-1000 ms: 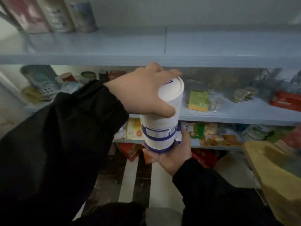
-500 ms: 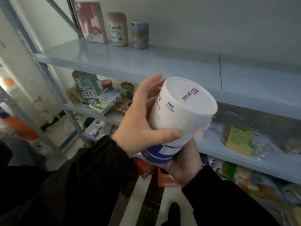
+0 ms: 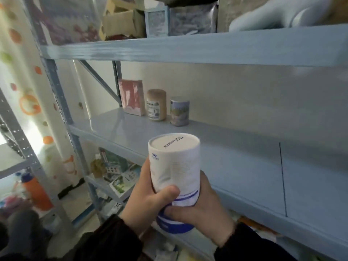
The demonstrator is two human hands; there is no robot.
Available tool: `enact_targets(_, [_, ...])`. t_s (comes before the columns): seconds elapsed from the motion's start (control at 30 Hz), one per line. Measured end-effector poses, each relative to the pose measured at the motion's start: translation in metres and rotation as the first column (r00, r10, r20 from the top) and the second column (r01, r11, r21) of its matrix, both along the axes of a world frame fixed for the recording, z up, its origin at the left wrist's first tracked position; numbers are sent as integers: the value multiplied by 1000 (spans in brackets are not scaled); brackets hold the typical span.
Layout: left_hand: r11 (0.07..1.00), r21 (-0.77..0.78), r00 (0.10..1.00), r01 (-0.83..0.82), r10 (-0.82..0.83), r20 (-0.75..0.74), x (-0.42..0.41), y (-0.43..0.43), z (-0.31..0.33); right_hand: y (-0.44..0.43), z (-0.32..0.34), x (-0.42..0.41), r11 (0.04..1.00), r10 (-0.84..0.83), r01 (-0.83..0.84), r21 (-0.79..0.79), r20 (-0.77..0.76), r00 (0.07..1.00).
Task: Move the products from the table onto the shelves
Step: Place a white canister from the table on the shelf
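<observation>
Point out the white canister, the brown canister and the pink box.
white canister [image 3: 175, 164]: head view, middle of its side, above the fingers.
brown canister [image 3: 156, 105]: head view, middle of its front.
pink box [image 3: 131, 97]: head view, centre of its front face.

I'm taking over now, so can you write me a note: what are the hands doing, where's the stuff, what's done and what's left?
Left hand grips the white canister by its side; right hand grips its base.
The canister is upright, in the air before the middle shelf.
Done: pink box, tan canister and small tin stand at that shelf's back left.
Left: set the canister on the shelf. The table is out of view.
</observation>
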State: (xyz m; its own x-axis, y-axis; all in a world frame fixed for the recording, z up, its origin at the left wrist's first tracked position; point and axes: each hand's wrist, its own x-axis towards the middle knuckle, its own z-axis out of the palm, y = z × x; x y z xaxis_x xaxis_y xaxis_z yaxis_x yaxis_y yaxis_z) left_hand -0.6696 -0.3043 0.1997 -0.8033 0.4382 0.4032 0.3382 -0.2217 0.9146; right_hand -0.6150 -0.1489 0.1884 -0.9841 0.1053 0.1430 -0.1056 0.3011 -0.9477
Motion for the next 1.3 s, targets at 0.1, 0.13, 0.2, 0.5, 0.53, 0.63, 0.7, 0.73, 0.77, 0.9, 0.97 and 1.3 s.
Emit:
enact_targets(0.1, [999, -14, 994, 37, -38, -102, -28, 19, 21, 25, 18, -36, 1000, -8, 9, 15, -46, 999])
enact_targets(0.13, [998, -54, 988, 25, -33, -154, -42, 23, 22, 34, 21, -49, 1000, -18, 19, 15, -62, 998])
enact_targets(0.2, [982, -184, 972, -52, 7, -235, -70, 26, 14, 50, 25, -76, 998, -56, 59, 28, -97, 994])
enact_targets(0.5, [395, -821, 892, -412, -8, -451, -184, 6, -34, 95, -5, -153, 938, -347, 346, -23, -77, 935])
enact_targets(0.53, [387, -823, 887, -416, -29, -461, -198, 3, -35, 98, -7, -159, 929, -369, 370, -8, -83, 926])
enact_targets(0.63, [332, -853, 880, -402, -119, -461, -237, -4, -35, 104, -13, -175, 891, -447, 453, 30, -106, 888])
enact_targets(0.7, [296, -871, 875, -392, -174, -452, -262, -6, -31, 107, -13, -185, 858, -503, 510, 63, -104, 858])
enact_targets(0.73, [281, -875, 867, -393, -203, -455, -274, -8, -29, 108, -13, -190, 841, -527, 534, 94, -83, 846])
enact_targets(0.77, [267, -878, 858, -398, -229, -459, -284, -10, -28, 109, -14, -196, 823, -551, 553, 133, -54, 833])
enact_targets(0.9, [281, -869, 817, -408, -312, -484, -309, -17, -29, 110, -13, -218, 693, -685, 634, 344, 38, 728])
enact_targets(0.97, [303, -845, 786, -440, -325, -526, -310, -18, -34, 107, -9, -228, 641, -721, 623, 447, 75, 688])
enact_targets(1.3, [425, -811, 768, -402, -325, -551, -321, -21, -45, 117, -11, -273, 446, -821, 503, 740, 115, 559])
